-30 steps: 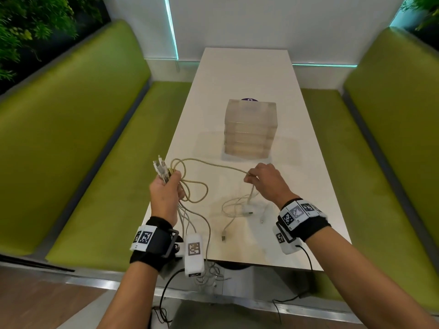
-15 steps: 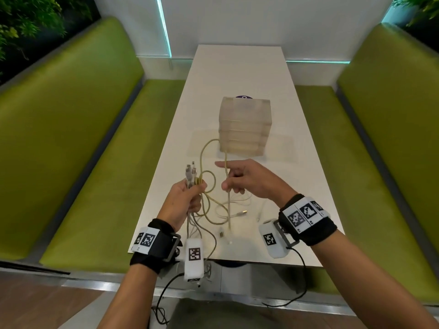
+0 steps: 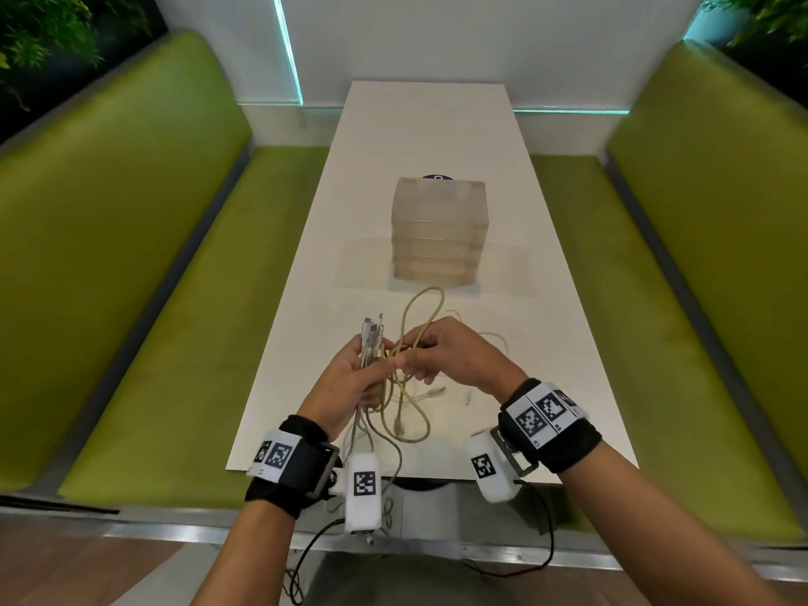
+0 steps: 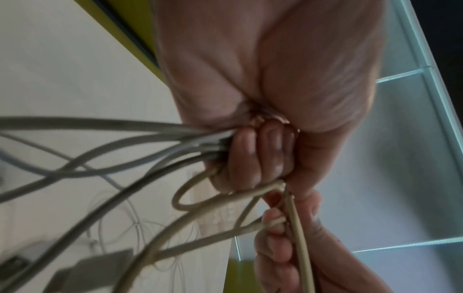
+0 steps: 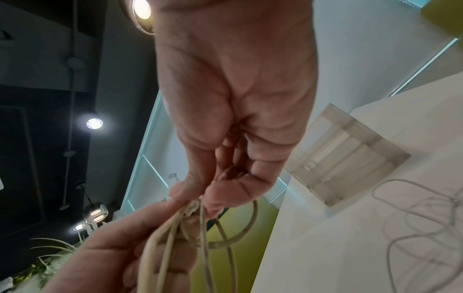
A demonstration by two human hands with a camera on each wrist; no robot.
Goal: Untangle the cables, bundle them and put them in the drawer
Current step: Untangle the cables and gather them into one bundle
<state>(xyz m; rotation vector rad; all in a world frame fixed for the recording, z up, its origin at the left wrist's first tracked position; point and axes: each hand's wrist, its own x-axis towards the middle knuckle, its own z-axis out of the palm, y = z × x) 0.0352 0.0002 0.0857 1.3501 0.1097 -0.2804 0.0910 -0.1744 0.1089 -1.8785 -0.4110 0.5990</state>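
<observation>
My left hand (image 3: 356,380) grips a bunch of cables (image 3: 371,343) upright, their plug ends sticking out above the fist. In the left wrist view the curled fingers (image 4: 253,158) clamp several grey and beige cables (image 4: 125,134). My right hand (image 3: 437,352) sits right against the left one and pinches a beige cable (image 3: 419,312) that loops up toward the drawer unit. The right wrist view shows the thumb and fingers (image 5: 215,194) pinching that beige cable (image 5: 205,228). A translucent drawer unit (image 3: 439,231) stands mid-table, its drawers closed. Thin white cables (image 3: 494,338) lie on the table behind my right hand.
The long white table (image 3: 428,124) runs away from me between two green benches (image 3: 131,255) (image 3: 699,255). A small dark round object (image 3: 437,177) peeks out behind the drawer unit. Cable ends hang over the near table edge (image 3: 393,465).
My right hand has come in from the right with the beige cable and now meets the left hand. The left hand has shifted right, toward the table's middle.
</observation>
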